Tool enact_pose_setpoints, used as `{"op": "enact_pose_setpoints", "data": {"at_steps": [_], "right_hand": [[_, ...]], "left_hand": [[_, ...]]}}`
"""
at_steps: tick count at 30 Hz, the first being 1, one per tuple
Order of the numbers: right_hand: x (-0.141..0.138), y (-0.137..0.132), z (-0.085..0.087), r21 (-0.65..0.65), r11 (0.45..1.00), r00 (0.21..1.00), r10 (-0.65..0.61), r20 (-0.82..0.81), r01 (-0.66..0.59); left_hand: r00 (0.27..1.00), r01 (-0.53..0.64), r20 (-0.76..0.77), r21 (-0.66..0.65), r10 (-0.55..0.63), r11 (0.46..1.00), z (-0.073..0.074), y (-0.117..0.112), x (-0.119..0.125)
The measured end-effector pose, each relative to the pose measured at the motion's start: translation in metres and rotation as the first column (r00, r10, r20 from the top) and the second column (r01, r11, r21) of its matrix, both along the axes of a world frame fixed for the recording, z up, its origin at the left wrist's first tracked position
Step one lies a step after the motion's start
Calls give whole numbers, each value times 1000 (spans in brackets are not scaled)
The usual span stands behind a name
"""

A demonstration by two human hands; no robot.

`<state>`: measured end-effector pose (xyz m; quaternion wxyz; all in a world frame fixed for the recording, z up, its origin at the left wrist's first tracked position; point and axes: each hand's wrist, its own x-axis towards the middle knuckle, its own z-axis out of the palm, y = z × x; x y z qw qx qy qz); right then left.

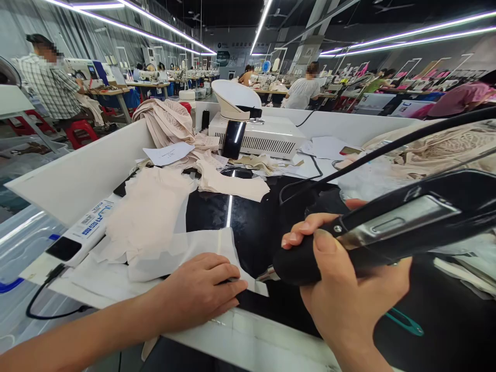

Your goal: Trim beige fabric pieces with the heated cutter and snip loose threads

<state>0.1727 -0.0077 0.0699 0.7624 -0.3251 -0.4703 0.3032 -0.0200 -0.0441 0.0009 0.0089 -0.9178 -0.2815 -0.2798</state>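
Observation:
My right hand (341, 279) is wrapped round the handle of a black hand tool (391, 227) with a silver plate and a black cable running up to the right. Its rounded nose points down at the black glossy table (256, 227). My left hand (201, 289) lies flat, fingers together, pressing a white sheet of paper or fabric (182, 253) at the table's front edge. Just beyond the left hand lies a pile of pale beige fabric pieces (147, 212).
A white machine with a rounded head (256, 134) stands at the back, with a dark phone (233, 139) leaning on it. More beige garments (166, 121) are heaped at back left and right. A white device (83, 232) lies at left. Teal scissors (405, 320) lie by my right wrist. Other workers sit at sewing tables behind.

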Motion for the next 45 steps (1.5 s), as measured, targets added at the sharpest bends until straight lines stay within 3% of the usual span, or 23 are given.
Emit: {"op": "enact_pose_setpoints", "data": {"at_steps": [6, 13, 24, 45], "right_hand": [[-4, -6, 9, 26, 999, 999, 38, -39, -37], [-8, -11, -4, 3, 996, 996, 92, -11, -92], [-2, -11, 8, 26, 1000, 1000, 10, -14, -10], [2, -12, -2, -9, 1000, 1000, -13, -3, 13]], "left_hand": [[1000, 1, -9, -38, -1, 999, -1, 0, -1], [1000, -7, -22, -96, 5, 995, -1, 1, -3], [1000, 6, 3, -85, -6, 996, -2, 1, -3], [1000, -7, 4, -81, 7, 997, -6, 2, -4]]}}
